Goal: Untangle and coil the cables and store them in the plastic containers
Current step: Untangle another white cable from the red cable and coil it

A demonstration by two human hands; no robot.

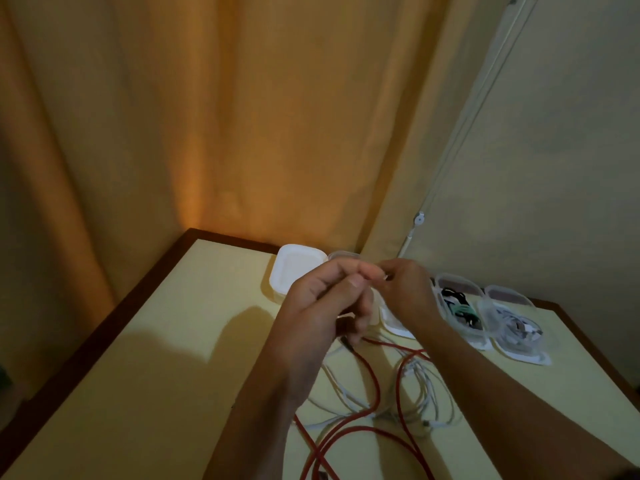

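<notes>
Hands: your left hand [325, 303] and right hand [405, 289] are raised together above the middle of the table [194, 341], fingertips meeting.
Left fingers: curled inward, thumb pressed against the forefinger; what they pinch is too small and blurred to tell, though a thin pale strand seems to run between both hands.
Right fingers: bunched at the tips against the left hand; you cannot tell what they hold.
Red cable [367, 427]: loops on the table below your wrists, running toward the near edge; one dark-tipped end lies just under your left hand.
White cables [433, 393]: loose, tangled loops near the red cable, crossing it in several places.
Closed container [298, 271]: white lid on, near the far edge, partly behind your left hand.
Open containers: two clear tubs toward the far right corner, side by side; one [457, 306] holds dark and green cables, the other [516, 327] holds white cables.
Lid [394, 323]: a white piece lies flat just below your right hand, partly hidden.
Backdrop: orange curtain [207, 133] behind the far edge, pale wall [554, 168] at the right.
</notes>
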